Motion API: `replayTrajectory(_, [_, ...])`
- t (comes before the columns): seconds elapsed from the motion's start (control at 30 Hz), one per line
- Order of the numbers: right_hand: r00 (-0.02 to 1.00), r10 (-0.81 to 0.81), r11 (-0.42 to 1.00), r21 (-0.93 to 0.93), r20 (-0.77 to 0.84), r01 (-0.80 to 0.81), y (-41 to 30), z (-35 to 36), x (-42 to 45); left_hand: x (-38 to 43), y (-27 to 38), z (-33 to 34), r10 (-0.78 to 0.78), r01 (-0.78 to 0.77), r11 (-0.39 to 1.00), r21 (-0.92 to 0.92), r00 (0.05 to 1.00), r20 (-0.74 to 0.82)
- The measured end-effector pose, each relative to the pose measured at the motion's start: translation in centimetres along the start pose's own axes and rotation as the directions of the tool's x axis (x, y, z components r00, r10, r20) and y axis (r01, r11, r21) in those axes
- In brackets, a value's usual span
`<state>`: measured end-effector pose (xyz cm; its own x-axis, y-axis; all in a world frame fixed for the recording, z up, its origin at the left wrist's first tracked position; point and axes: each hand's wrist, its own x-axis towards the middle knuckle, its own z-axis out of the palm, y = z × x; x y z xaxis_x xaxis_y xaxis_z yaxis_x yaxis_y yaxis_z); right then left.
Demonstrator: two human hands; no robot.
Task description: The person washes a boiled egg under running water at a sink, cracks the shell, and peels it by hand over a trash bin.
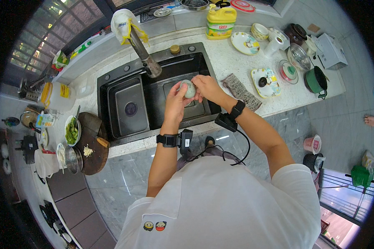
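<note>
A pale green egg [188, 89] sits in my left hand [175, 104], its fingers and thumb wrapped around the near and left sides. My right hand [207, 88] bends in from the right, its fingertips pressed against the egg's right side. Whether a bit of shell is pinched there is too small to tell. Both hands are over the right basin of the black double sink [202, 60]. The sink's left basin [124, 109] has a round drain, and a metal faucet [143, 57] with a cloth-covered top rises behind the divider.
Left of the sink, a round wooden chopping board [95, 162] holds a cleaver [90, 126] and chopped pale bits, beside a bowl of green vegetables [71, 130]. To the right are a patterned cloth [241, 91], a square plate [266, 82] and a green pot [314, 81]. A yellow jug [221, 23] stands behind.
</note>
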<state>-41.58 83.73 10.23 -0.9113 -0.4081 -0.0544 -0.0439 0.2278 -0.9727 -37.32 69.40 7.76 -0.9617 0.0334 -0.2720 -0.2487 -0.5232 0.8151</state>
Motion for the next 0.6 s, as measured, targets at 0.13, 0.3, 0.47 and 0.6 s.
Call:
replayTrajectory(0.13, [0.998,-0.064,0.997,-0.049,-0.007,0.064,-0.18,0.15,-0.34,0.21,-0.22,-0.18,0.003,-0.004,0.999,0.034,1.000,0.025])
replayTrajectory(0.3, [0.992,-0.117,0.982,-0.147,0.043,0.122,-0.30,0.16,-0.48,0.03,-0.25,-0.04,0.019,-0.017,0.997,0.071,0.999,-0.029])
replayTrajectory(0.47, [0.993,-0.113,0.972,-0.205,0.036,0.118,-0.28,0.20,-0.41,0.04,-0.11,-0.17,0.023,-0.022,0.997,0.072,1.000,-0.016])
replayTrajectory(0.6, [0.999,-0.044,0.997,-0.060,0.022,0.045,-0.25,0.23,-0.33,0.27,0.10,-0.73,-0.024,0.024,0.999,0.041,1.000,-0.007])
